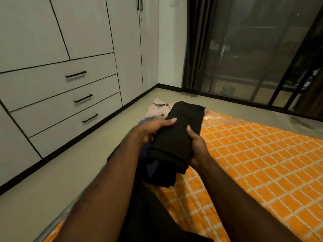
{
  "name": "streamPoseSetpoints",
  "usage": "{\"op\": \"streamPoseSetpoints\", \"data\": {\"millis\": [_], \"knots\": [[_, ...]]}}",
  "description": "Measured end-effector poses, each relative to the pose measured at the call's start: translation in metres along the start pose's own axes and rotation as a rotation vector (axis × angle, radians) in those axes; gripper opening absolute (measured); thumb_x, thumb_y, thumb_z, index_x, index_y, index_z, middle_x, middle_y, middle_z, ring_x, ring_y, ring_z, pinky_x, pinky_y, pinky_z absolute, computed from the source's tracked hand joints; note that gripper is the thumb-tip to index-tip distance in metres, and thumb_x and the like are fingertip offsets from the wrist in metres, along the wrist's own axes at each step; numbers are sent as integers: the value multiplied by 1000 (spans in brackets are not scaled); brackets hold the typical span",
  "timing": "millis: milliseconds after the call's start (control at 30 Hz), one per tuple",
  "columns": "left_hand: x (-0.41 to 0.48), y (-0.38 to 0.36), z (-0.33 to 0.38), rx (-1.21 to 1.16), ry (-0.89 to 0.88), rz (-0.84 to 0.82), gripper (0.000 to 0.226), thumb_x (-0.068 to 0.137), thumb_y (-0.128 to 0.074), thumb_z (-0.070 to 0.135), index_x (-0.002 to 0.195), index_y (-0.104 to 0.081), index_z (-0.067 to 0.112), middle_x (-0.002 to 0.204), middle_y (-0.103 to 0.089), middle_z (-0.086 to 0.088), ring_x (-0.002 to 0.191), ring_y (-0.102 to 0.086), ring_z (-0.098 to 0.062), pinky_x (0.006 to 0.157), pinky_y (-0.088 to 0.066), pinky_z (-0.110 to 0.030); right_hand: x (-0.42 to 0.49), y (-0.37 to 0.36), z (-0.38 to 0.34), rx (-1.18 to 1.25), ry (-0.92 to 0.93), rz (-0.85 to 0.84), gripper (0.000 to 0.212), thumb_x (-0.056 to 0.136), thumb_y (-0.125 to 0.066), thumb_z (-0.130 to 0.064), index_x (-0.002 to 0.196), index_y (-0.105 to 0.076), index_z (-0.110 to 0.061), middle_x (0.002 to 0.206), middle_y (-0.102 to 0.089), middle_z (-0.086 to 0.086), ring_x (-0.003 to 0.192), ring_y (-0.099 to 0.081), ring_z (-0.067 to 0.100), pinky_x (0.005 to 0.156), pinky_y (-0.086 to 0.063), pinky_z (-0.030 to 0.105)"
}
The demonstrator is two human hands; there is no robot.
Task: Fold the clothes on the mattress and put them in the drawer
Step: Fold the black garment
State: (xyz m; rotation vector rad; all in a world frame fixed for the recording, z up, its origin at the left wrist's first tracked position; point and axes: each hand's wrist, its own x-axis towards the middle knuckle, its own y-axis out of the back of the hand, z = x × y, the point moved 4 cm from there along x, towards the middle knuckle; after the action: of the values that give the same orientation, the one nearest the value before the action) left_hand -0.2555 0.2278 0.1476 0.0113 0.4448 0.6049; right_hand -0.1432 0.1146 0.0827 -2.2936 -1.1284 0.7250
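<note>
From the head camera I see a mattress (258,154) laid on a pale, smooth floor (73,172), its quilted cover orange with a white wavy grid. To the left stands a flat grey wardrobe (83,28) with three drawers (52,100), all closed, each with a black bar handle (83,98). Ahead are a dark curtain (197,41) and a glass door (262,49). My hands hold a folded black garment (176,137), a soft thick bundle, above the mattress's left edge. The left hand (153,128), blurred, lays its thumb on top, and the right hand (195,142) grips the right side. Beneath it are blue cloth (151,167) and a beige buttoned shirt (158,110).
</note>
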Motion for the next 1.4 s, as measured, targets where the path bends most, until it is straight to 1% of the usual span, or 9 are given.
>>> {"op": "streamPoseSetpoints", "data": {"millis": [133,267,467,633,733,933,1000,1200,1400], "knots": [[1,72,5,239,-13,201,58,88,-64,66,118,-67,16,117,-70,-3,107,-65,-24,97,-52,-44,29,-55,29,-55,-39,6,51,92,-73,-40,131,-64,-9,120,-72,19,109,-71,39,100,-54,56],[19,94,-19,515,80,340,60,103,-44,51,149,-44,12,148,-51,-16,129,-54,-35,109,-43,-50,55,-72,61,-232,-49,99,37,97,-66,-40,120,-67,-10,107,-75,15,96,-73,32,87,-61,47],[38,83,-54,613,136,505,61,98,-28,47,154,-31,22,151,-40,-18,134,-44,-39,108,-37,-51,83,-59,67,-604,-86,280,80,81,-72,-59,144,-52,-14,131,-64,11,111,-65,33,99,-54,45],[43,79,-21,869,-122,610,60,101,-40,38,156,-28,18,163,-27,-7,145,-30,-33,109,-35,-52,68,-79,4,-1405,409,501,65,96,-54,-55,145,-40,-14,142,-49,15,130,-49,36,100,-48,48],[55,71,-16,981,-202,580,68,104,-38,46,161,-17,15,170,-9,-5,156,-5,-33,120,-22,-56,82,-105,-14,-1597,720,310,46,104,-47,-37,146,-47,-17,146,-47,11,137,-43,29,109,-42,50],[76,67,-48,1014,-174,391,85,100,-48,52,163,3,28,171,12,2,156,11,-30,123,-9,-59,119,-112,32,-1729,339,-172,62,103,-19,-57,157,-33,-30,167,-25,1,157,-8,30,124,-12,57],[74,66,-58,1042,-173,397,83,102,-48,47,162,6,28,170,14,2,156,11,-30,124,-10,-60,126,-97,51,-1650,279,-152,79,91,-8,-71,160,-23,-37,169,-21,-7,158,-7,25,125,-7,57],[75,57,-71,1101,-128,374,90,102,-49,45,161,16,24,168,23,1,155,18,-32,123,-4,-63,119,-85,61,-1714,205,-174,54,110,-14,-45,163,-12,-34,171,-6,-9,158,4,20,124,2,50],[78,53,-72,1166,-111,377,99,99,-52,50,159,21,22,167,26,-2,154,21,-34,123,-2,-63,126,-76,59,-1819,172,-175,62,106,-12,-57,163,-4,-35,171,1,-5,157,7,26,126,1,53]]}}
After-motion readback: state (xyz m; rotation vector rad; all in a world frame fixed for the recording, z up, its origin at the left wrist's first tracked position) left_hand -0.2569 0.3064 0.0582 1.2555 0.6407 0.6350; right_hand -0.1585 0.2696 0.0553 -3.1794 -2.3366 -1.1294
